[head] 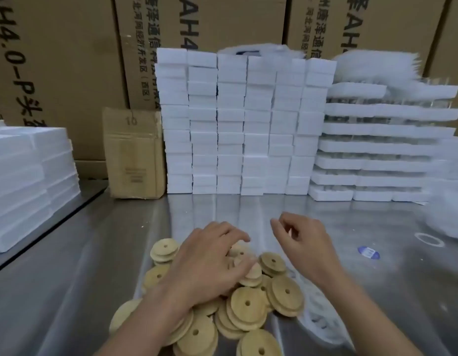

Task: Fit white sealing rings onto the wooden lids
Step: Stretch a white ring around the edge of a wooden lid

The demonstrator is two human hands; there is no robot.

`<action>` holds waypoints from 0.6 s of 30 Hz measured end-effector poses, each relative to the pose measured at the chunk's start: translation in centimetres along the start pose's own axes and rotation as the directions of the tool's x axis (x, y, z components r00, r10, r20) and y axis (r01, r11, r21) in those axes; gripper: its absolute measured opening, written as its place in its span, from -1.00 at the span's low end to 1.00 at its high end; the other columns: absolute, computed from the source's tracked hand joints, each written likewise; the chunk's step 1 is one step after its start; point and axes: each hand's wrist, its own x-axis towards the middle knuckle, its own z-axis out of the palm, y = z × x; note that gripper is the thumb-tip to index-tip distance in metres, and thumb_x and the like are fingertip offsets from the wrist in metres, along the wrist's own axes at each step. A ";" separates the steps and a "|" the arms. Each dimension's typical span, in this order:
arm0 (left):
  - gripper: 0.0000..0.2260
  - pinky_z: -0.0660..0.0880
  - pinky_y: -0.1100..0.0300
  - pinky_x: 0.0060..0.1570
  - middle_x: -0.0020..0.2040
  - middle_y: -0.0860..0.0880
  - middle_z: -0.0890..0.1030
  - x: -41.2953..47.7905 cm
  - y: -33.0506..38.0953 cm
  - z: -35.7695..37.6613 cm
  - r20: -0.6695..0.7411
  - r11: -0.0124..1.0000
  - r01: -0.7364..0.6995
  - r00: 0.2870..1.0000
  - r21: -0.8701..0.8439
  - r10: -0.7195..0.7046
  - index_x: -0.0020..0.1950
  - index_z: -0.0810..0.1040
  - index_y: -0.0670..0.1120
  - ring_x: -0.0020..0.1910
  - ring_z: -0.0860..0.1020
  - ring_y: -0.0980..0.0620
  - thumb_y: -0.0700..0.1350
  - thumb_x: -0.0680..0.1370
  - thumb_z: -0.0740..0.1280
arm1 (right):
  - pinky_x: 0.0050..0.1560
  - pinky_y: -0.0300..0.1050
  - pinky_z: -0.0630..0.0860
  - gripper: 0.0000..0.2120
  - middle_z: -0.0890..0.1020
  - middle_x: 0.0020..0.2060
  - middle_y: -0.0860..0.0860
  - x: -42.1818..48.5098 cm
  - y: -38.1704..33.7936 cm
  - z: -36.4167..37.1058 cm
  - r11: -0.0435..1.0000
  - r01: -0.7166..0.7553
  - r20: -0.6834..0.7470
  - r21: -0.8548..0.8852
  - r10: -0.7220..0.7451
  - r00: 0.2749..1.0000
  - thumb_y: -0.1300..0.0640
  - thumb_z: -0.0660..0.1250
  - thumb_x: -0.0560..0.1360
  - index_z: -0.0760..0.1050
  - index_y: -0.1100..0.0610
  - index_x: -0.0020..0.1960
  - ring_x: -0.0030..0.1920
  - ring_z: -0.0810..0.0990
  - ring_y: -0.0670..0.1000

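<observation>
- Our left hand [210, 260] lies on the heap of round, pale wooden lids with centre holes [248, 307]. Its fingers [233, 235] are spread and fairly straight, touching the lids beneath them, and none is plainly gripped.
- Our right hand [305, 242] hangs above the shiny steel counter [81, 265], just right of the left fingertips. Its fingers [294, 218] are curled, with thumb and forefinger tips close together; we cannot tell whether they pinch a ring.
- One thin white sealing ring [429, 239] lies flat on the counter, well to the right of the right fingers.
- We judge the step in hand to be taking one lid. To do it well, we close the left fingers on a single top lid and lift it clear of its neighbours. We then turn its stepped rim toward the right fingers so a ring can stretch evenly round it.
</observation>
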 end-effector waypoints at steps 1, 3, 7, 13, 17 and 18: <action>-0.49 0.34 0.19 0.19 0.28 0.37 0.49 0.0 0.1 0.4 0.061 0.998 -0.056 0.997 0.027 0.054 0.40 0.47 0.33 0.28 0.40 0.34 0.52 0.57 0.12 | -0.40 -0.16 0.36 -0.60 0.48 -0.46 -0.10 0.2 0.6 -0.2 0.997 -0.011 0.004 -0.081 0.012 1.000 -0.18 0.22 0.61 0.35 -0.01 -0.33 -0.43 0.45 -0.06; -0.43 0.29 0.19 0.21 0.32 0.36 0.50 0.1 0.3 0.9 0.159 0.986 -0.134 0.980 0.101 0.117 0.43 0.46 0.34 0.33 0.38 0.33 0.56 0.55 0.07 | -0.35 0.01 0.45 -0.57 0.50 -0.47 -0.02 0.6 1.4 -0.5 0.974 -0.069 0.033 -0.217 0.078 0.996 -0.15 0.25 0.61 0.38 0.08 -0.33 -0.40 0.49 -0.01; -0.46 0.29 0.18 0.20 0.28 0.30 0.59 0.0 -0.1 1.0 0.191 0.977 -0.155 0.974 0.144 0.126 0.39 0.55 0.28 0.27 0.47 0.26 0.50 0.57 0.09 | -0.35 -0.05 0.39 -0.61 0.46 -0.48 -0.01 0.7 2.7 -0.6 0.948 -0.192 0.123 -0.254 0.229 0.966 -0.06 0.30 0.58 0.37 0.16 -0.31 -0.38 0.47 0.07; -0.51 0.34 0.19 0.25 0.28 0.32 0.55 0.0 -1.5 1.2 0.161 0.985 -0.113 0.983 0.129 0.091 0.35 0.54 0.29 0.29 0.45 0.29 0.50 0.58 0.13 | -0.12 -0.04 0.62 -0.84 0.68 -0.25 -0.15 0.9 5.4 -1.0 0.863 -0.354 0.347 -0.361 0.477 0.808 0.08 0.28 0.52 0.61 -0.04 -0.16 -0.17 0.65 -0.04; -0.55 0.41 0.15 0.23 0.23 0.33 0.56 0.4 -1.6 1.4 0.119 0.992 -0.072 0.991 0.099 0.060 0.30 0.55 0.29 0.25 0.48 0.28 0.48 0.57 0.17 | -0.11 -0.15 0.64 -0.79 0.70 -0.30 -0.23 0.8 6.3 -1.0 0.863 -0.381 0.404 -0.332 0.495 0.770 0.15 0.31 0.50 0.70 -0.05 -0.15 -0.16 0.67 -0.12; -0.57 0.43 0.15 0.21 0.22 0.33 0.56 0.4 -1.7 1.4 0.102 0.996 -0.054 0.994 0.075 0.046 0.29 0.55 0.29 0.23 0.48 0.28 0.47 0.57 0.18 | -0.13 -0.15 0.64 -0.80 0.71 -0.27 -0.20 0.8 6.4 -0.8 0.864 -0.382 0.404 -0.329 0.494 0.770 0.15 0.33 0.49 0.69 -0.06 -0.16 -0.16 0.67 -0.11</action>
